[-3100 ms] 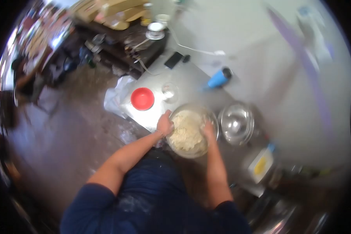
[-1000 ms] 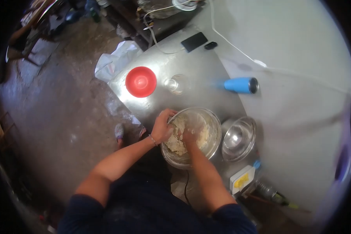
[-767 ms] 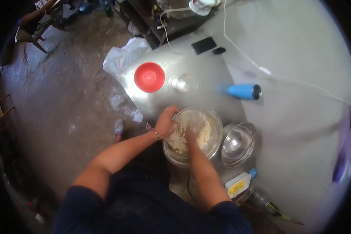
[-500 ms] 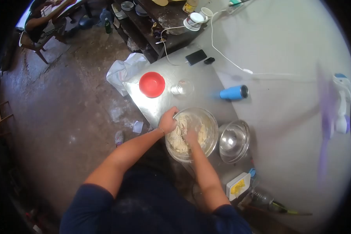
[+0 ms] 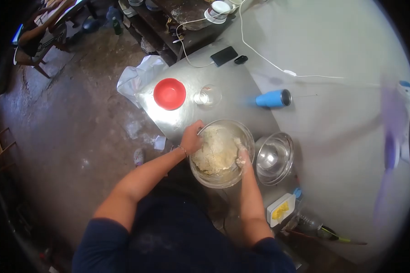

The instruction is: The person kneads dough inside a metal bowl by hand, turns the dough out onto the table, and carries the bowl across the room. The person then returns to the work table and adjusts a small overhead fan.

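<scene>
A large mass of pale dough [image 5: 217, 148] lies in a metal mixing bowl [image 5: 222, 184] at the front of the metal table. My left hand [image 5: 192, 137] is closed over the bowl's left rim. Inside the bowl, at the dough's right side, is my right hand [image 5: 243, 158]. Bits of dough cling to its fingers, which look stretched out and apart. Just right of the bowl stand clear, shiny nested bowls [image 5: 274, 159].
On the metal table [image 5: 191, 77] are a red bowl [image 5: 170, 93], a clear glass container [image 5: 208, 96], a blue tumbler [image 5: 273, 98] and a phone [image 5: 224, 56] on a cable. A white tub with something yellow [image 5: 281, 210] stands near my right arm. A person [image 5: 34, 34] sits far left.
My right hand has moved from the middle of the dough to the bowl's right side. The dough now looks more gathered into one mass. My left hand stays on the rim.
</scene>
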`<state>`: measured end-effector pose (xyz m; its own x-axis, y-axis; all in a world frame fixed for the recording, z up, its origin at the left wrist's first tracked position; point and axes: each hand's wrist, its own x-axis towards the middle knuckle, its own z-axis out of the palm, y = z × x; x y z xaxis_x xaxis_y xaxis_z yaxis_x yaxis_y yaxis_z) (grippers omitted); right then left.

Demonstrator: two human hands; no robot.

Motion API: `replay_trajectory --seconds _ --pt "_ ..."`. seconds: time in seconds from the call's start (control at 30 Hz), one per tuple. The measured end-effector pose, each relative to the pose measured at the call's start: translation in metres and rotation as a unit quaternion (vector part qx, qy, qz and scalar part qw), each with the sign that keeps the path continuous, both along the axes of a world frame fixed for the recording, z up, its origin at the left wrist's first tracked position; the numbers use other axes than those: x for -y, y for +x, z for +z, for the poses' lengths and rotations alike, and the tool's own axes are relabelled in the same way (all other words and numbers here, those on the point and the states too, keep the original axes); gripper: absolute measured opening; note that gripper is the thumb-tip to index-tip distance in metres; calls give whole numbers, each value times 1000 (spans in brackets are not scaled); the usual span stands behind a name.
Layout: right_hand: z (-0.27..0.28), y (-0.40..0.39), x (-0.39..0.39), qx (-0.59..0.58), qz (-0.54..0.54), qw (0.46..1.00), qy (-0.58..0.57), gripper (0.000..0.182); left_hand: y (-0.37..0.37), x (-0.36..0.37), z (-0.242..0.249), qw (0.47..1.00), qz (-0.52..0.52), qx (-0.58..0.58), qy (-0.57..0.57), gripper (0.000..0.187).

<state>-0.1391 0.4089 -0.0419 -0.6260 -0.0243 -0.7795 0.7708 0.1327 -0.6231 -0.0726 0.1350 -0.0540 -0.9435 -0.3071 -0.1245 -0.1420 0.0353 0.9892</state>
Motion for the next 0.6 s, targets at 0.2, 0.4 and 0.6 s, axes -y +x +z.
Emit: replay_trajectory --seconds 0.2,0.4,0.6 --pt "-49 -49 -5 41 155 987 25 57 4 -2 -9 1000 -2 -9 6 40" --pt "-52 -78 68 22 367 930 23 56 1 6 7 999 -8 27 34 41" --pt "-55 -58 125 -70 602 795 29 56 2 1 -7 999 23 -6 40 37"
